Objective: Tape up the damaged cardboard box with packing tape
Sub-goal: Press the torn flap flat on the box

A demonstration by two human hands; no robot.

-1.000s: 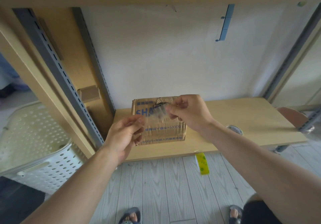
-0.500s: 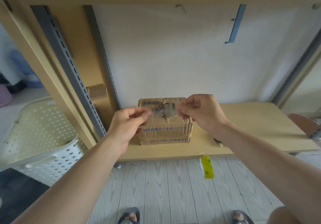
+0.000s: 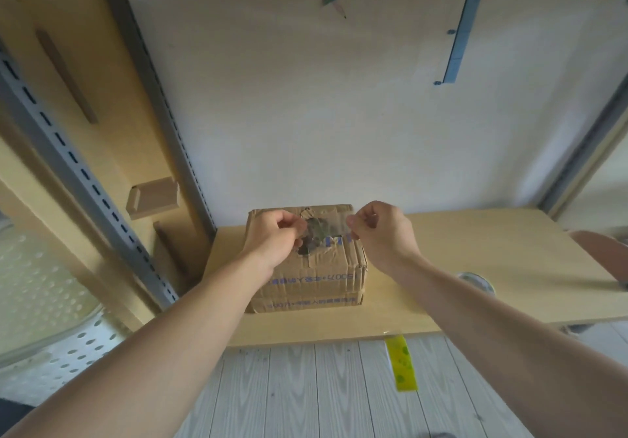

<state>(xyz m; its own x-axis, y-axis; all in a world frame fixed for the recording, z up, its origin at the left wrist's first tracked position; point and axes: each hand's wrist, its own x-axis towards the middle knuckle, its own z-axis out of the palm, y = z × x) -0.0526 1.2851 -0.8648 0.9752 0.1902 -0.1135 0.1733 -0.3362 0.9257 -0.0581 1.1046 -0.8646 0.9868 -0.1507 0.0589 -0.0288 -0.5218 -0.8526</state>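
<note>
Left hand and right hand each pinch one end of clear tape strip, stretched sideways just over torn hole in cardboard box; next move likely straight down.

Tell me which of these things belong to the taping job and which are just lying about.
Job: box; tape strip, pinched at its ends by left hand and right hand, stretched over the box; roll on the shelf, probably tape.
Lying about: basket; yellow strip hanging at the shelf edge; wooden block on the side panel.
</note>
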